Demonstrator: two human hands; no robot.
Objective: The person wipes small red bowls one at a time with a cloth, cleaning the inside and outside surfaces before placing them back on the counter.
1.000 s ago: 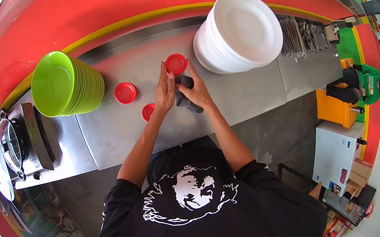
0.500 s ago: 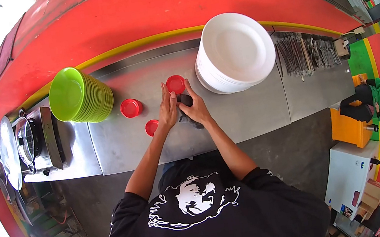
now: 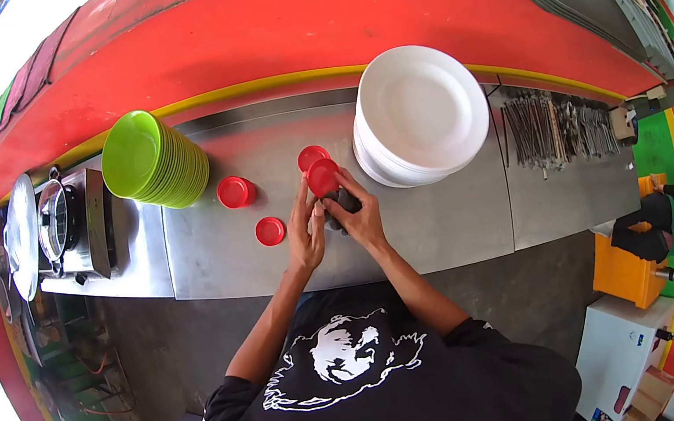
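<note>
Head view, both hands [image 3: 336, 218] pinching red saucer [image 3: 323, 176] and dark cloth [image 3: 343, 202], white plates [image 3: 420, 112] just beside, green bowls [image 3: 151, 160] left

At the centre of the frame, the left hand [image 3: 304, 238] and right hand [image 3: 360, 217] lift a small round red plastic dish [image 3: 322, 176] together, the right also clutching a dark grey cloth [image 3: 342, 201], above the stainless steel counter [image 3: 445, 219].

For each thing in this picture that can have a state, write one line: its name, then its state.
Left hand: holding a small red dish, lifted off the counter.
Right hand: gripping a dark cloth.
Green bowls: stacked, leaning.
White plates: stacked.
Three other red dishes: resting separately on the counter.
</note>
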